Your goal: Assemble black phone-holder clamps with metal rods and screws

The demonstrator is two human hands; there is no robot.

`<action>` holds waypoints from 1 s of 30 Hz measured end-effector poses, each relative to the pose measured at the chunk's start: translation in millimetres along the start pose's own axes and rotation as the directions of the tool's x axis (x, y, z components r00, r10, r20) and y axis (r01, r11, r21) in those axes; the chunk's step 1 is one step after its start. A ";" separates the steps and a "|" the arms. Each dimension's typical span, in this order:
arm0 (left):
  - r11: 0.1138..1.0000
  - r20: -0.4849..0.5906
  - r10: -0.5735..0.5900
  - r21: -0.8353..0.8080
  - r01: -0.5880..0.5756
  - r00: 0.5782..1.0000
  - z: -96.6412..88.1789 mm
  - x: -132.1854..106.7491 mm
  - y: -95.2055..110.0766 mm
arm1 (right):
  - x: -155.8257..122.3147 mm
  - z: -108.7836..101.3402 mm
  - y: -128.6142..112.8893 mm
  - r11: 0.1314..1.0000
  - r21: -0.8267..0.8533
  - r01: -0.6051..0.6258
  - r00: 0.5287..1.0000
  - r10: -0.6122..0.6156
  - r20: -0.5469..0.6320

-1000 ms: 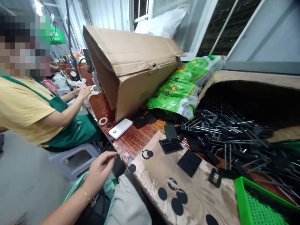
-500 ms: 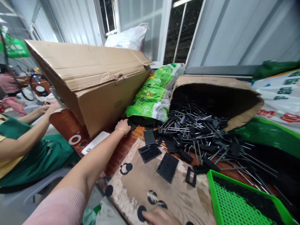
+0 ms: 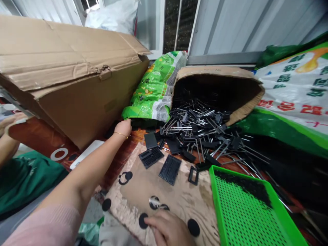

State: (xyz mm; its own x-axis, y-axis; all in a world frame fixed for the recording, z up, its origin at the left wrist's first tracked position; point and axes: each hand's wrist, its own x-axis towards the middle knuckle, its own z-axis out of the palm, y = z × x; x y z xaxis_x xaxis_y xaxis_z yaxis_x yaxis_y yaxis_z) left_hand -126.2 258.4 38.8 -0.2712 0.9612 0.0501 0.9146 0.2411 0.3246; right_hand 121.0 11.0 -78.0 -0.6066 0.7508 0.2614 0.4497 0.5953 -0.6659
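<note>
The left hand with a gold bangle reaches the green bag; I cannot tell if its hidden fingers grip. The right hand rests loose on the brown mat, near flat black plates and a heap of black pin pieces.

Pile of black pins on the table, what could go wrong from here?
The left hand is reaching right beside the loose pins, so their thin ends might scratch the arm. The tilted cardboard box sits next to that hand and could shift if bumped. The green tray lies against stray pins, so knocking it might scatter them.
</note>
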 end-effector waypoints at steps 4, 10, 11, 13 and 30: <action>0.977 0.068 0.036 -0.214 -0.021 0.997 -17.0 -54.5 3.7 | 2.9 -11.8 -17.6 0.990 0.101 -0.094 0.995 0.097 -0.031; 0.911 0.516 0.213 -0.411 0.022 0.830 10.2 -161.1 -3.7 | 5.5 -19.7 -30.7 0.995 0.051 -0.082 0.995 0.085 -0.053; 0.914 0.538 0.235 -0.406 0.004 0.810 13.3 -170.1 -3.3 | 5.2 -20.3 -31.4 0.996 0.053 -0.069 0.996 0.072 -0.051; 0.932 0.503 0.269 -0.352 -0.089 0.822 14.5 -176.1 2.8 | 4.6 -20.6 -32.3 0.996 0.073 -0.050 0.997 0.054 -0.047; 0.991 0.299 0.111 0.044 -0.130 0.948 56.9 -61.0 98.1 | 6.5 -20.9 -31.6 0.983 0.139 -0.116 0.990 0.126 -0.068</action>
State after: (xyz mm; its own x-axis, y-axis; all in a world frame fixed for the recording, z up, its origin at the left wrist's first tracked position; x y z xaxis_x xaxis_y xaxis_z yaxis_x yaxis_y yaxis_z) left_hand -2.9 231.1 13.9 -0.0662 0.9779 -0.1985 0.9545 0.1200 0.2731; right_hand 116.5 3.0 -40.6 -0.4994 0.8374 0.2221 0.4212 0.4587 -0.7824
